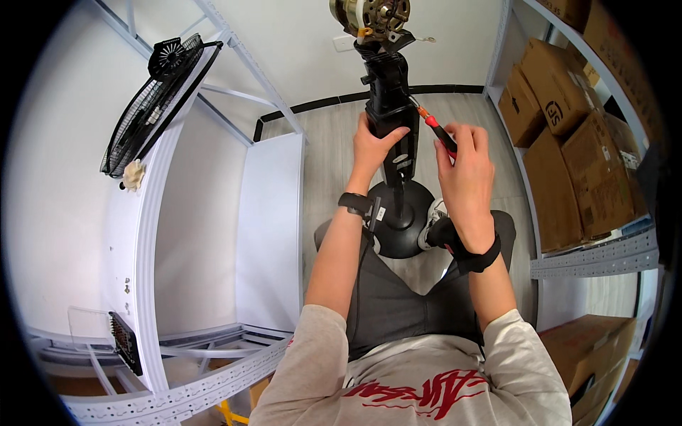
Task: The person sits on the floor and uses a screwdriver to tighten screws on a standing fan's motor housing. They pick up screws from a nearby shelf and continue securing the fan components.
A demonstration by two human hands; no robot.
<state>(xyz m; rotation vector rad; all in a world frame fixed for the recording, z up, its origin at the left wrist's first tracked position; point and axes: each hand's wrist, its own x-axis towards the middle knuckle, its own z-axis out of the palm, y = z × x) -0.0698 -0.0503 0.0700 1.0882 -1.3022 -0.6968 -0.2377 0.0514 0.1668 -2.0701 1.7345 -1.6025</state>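
In front of me stands a pedestal fan with its black housing [387, 82] upright on a round black base [405, 231] between my feet. At its top the metal motor [380, 15] lies bare, with loose wire ends beside it. My left hand [376, 147] is wrapped around the housing, thumb across its front. My right hand [467, 167] grips a screwdriver [431, 121] with a red and black handle. The screwdriver's tip points up and left at the housing's right side; whether it sits in a screw is too small to tell.
On the white shelf [145, 234] at left lie black fan grilles [160, 106], a beige flower-shaped piece [133, 175], small metal parts [127, 285] and a black bit case [126, 343]. Cardboard boxes [561, 89] fill a rack at right. A white wall socket [344, 44] is behind the fan.
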